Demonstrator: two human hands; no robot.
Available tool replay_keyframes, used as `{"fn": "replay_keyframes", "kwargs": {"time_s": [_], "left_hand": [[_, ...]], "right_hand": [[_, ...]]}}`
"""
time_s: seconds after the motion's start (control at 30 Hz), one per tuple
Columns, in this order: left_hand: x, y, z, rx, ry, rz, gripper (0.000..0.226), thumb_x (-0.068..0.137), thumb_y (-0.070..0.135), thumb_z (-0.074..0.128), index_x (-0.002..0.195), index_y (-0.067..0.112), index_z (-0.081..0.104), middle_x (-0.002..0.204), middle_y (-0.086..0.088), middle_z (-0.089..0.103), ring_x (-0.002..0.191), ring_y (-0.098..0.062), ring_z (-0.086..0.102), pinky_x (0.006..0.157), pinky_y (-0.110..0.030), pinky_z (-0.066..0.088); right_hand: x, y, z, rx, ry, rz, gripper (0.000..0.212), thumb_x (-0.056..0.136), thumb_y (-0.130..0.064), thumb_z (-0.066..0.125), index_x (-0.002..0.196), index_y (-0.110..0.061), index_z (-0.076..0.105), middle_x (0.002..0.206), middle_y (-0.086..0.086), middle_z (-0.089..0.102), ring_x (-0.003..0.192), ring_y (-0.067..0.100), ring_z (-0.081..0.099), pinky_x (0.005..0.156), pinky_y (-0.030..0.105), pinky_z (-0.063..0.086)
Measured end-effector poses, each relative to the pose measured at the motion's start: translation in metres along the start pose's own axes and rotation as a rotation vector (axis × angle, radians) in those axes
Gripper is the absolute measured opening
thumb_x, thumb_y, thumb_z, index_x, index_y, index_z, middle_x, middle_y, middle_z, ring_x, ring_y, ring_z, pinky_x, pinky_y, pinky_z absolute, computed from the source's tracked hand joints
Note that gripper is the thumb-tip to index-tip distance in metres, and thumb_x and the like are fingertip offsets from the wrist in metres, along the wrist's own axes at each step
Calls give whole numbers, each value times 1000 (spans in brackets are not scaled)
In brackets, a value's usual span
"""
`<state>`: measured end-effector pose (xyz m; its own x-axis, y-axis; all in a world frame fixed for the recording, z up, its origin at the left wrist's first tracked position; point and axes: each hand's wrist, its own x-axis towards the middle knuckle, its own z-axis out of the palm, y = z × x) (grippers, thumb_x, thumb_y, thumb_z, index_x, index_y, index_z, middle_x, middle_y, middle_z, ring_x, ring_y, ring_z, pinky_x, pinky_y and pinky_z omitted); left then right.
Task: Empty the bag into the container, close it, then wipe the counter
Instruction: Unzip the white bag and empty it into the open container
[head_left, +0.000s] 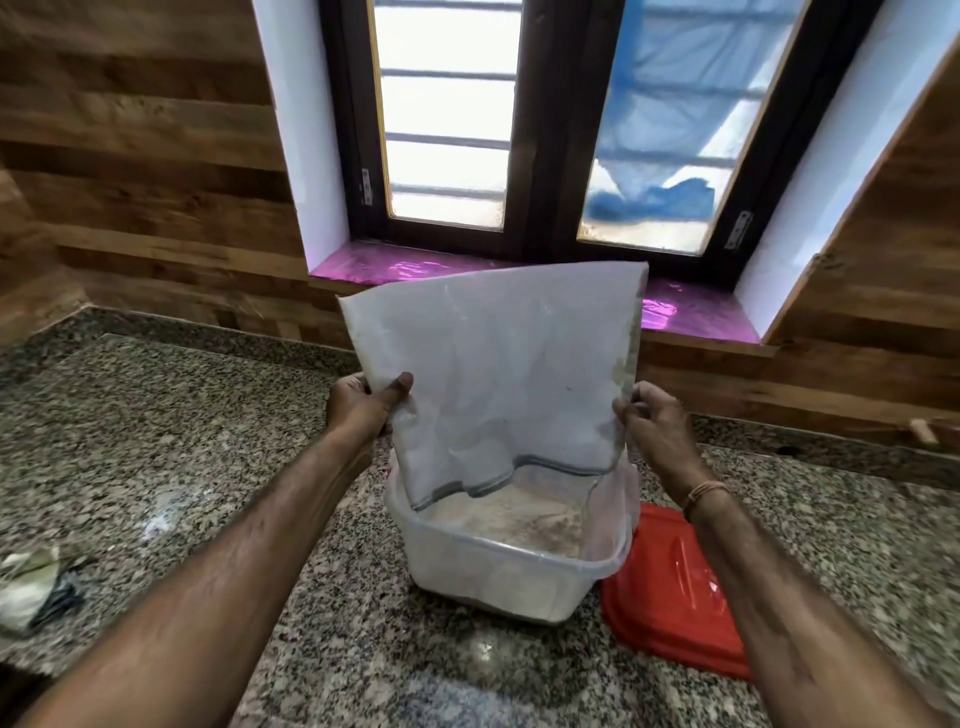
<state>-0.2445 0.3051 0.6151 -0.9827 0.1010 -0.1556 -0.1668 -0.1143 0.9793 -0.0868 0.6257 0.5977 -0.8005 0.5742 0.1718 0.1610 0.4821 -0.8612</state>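
L hand (363, 402) & R hand (647, 418) pinch bag (498, 364) sides, mouth down inside container (498, 564) so powder drops in; red lid (670, 587) beside; cloth (31, 587) far left on counter (182, 441).

Items counted on the bench (156, 415):
- One translucent bag (498, 374), inverted.
- One clear container (498, 561), open, holding pale powder.
- One red lid (670, 587), lying to the right of the container.
- One crumpled cloth (31, 587), at the near left.
- Two hands: left hand (363, 405) and right hand (649, 421), one on each side of the bag.
- One window (545, 119) at the far side, two panes.
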Motion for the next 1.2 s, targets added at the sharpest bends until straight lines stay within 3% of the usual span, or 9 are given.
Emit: {"fn": "replay_keyframes", "kwargs": {"time_s": [0.1, 0.2, 0.3, 0.5, 0.6, 0.83, 0.97, 1.13, 1.2], "left_hand": [[14, 18, 4, 14, -72, 13, 8, 87, 8, 77, 85, 12, 70, 69, 2, 74, 52, -8, 65, 45, -19, 53], [25, 24, 0, 116, -162, 10, 13, 85, -1, 75, 87, 10, 71, 75, -1, 74, 57, -11, 65, 45, -17, 52], [34, 24, -4, 179, -188, 62, 9, 86, 1, 76, 89, 8, 72, 62, 8, 74, 50, -3, 67, 42, -17, 49], [65, 47, -12, 83, -238, 34, 10, 85, 2, 77, 92, 0, 70, 63, 2, 74, 50, -7, 68, 44, -19, 52], [88, 56, -37, 62, -259, -6, 14, 83, 4, 78, 93, 1, 69, 66, -2, 75, 53, -11, 70, 45, -22, 55], [163, 29, -183, 164, -145, -132, 14, 85, 7, 79, 82, 8, 65, 81, -11, 70, 58, -17, 67, 51, -27, 56], [188, -7, -278, 142, -32, -274, 18, 87, 5, 76, 77, 8, 62, 66, -8, 71, 40, -9, 64, 38, -23, 52], [206, -51, -360, 171, 92, -365, 17, 86, 6, 78, 79, 7, 63, 108, -22, 69, 63, -19, 73, 46, -26, 57], [205, -68, -377, 184, 119, -394, 22, 87, 5, 77, 73, 7, 60, 105, -21, 70, 58, -14, 72, 43, -23, 54]], "right_hand": [[13, -28, -8, 155, 22, 20, 14, 100, -17, 62, 87, -12, 62, 86, 16, 76, 75, 25, 76, 66, 43, 64], [18, -38, -5, 165, -55, 76, 18, 103, -11, 57, 85, -14, 60, 81, 7, 69, 65, 14, 68, 59, 29, 57], [17, -32, -7, 132, -31, 123, 16, 102, -13, 59, 86, -14, 62, 83, 7, 66, 70, 14, 62, 58, 27, 53], [27, -52, -13, 110, 33, 253, 16, 101, -16, 60, 87, -12, 66, 85, 9, 67, 75, 21, 59, 68, 33, 49], [31, -76, 0, 186, 38, 312, 18, 101, -16, 62, 83, -13, 65, 80, 9, 67, 63, 17, 61, 63, 33, 53], [12, -135, 146, 238, 37, 358, 20, 98, -7, 65, 79, -9, 63, 69, 7, 65, 45, 5, 59, 46, 20, 52], [6, -163, 250, 139, -13, 321, 24, 95, -9, 69, 71, -13, 63, 72, 6, 64, 60, 14, 57, 61, 31, 50], [2, -168, 344, -118, -56, 346, 24, 79, -36, 75, 71, -15, 66, 77, 3, 70, 75, 20, 61, 70, 37, 49], [-3, -159, 366, -249, -82, 399, 18, 87, -30, 74, 78, -14, 69, 84, 7, 72, 81, 23, 63, 70, 29, 42]]}}
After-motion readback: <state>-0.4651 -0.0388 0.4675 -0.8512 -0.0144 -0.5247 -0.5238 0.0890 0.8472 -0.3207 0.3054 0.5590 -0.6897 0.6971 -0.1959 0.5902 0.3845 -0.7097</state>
